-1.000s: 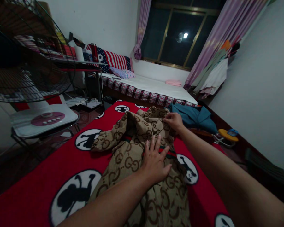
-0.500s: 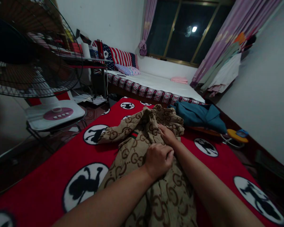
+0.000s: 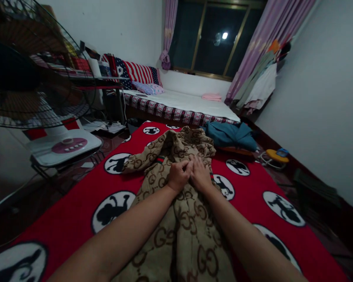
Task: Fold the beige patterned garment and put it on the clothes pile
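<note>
A tan jacket (image 3: pixel 161 188) with a brown letter pattern lies front up on a red blanket (image 3: pixel 73 207) that has black figures in white circles. One sleeve reaches out to the left, and a green and red stripe shows near the chest. My left hand (image 3: pixel 179 175) is closed in a pinch at the middle of the jacket's front; the exact bit of cloth or fastening in its fingers is hidden. Right beside it, my right hand (image 3: pixel 201 174) lies on the jacket with fingers stretched out, its fingertips touching the left hand's.
Blue-green folded clothing (image 3: pixel 231 135) sits at the blanket's far right. A fan (image 3: pixel 38 78) stands close on the left, with a white-topped stool (image 3: pixel 90 147) under it. Behind are a bed (image 3: pixel 176 101) and a window. At right are a yellow stool (image 3: pixel 278 156) and hanging clothes (image 3: pixel 261 86).
My left hand has moved up and away along the jacket's front. My right hand has drawn in to meet it, so the two now touch. The view has shifted slightly to the right.
</note>
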### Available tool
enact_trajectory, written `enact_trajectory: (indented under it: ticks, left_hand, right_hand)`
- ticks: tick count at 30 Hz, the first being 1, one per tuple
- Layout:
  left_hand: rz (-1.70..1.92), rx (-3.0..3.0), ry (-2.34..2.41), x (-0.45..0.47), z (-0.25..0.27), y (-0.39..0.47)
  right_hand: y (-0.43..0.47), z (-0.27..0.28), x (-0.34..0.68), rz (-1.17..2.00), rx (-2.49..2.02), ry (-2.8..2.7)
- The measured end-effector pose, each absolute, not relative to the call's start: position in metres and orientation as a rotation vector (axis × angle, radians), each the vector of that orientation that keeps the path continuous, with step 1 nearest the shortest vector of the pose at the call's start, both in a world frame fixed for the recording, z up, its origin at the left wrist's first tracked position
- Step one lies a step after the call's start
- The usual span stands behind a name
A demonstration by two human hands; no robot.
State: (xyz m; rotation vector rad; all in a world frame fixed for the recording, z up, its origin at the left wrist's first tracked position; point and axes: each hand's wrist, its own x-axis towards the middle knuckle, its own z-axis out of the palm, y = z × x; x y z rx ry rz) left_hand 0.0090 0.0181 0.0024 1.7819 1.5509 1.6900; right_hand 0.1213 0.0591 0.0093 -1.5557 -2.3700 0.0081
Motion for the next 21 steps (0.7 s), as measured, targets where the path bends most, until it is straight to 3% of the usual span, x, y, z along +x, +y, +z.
enact_trajectory:
  ticks: [7,12,17,21]
  left_hand:
    - [1.682,1.584,1.358,-0.015,0.023,0.003]
    - [1.726,1.225,1.412,-0.082,0.033,-0.032]
    - [1.282,0.451,1.377,-0.138,0.035,-0.067]
    - [1.291,0.073,1.127,-0.140,0.040,-0.066]
  right_hand:
    - [0.048,0.022,0.112,0.280,-1.707,-2.494]
    - [0.034,0.017,0.104,0.123,-1.485,-2.403]
    - [0.024,-0.006,0.101,0.083,-1.420,-2.472]
    - [0.023,-0.007,0.102,0.012,-1.386,-2.425]
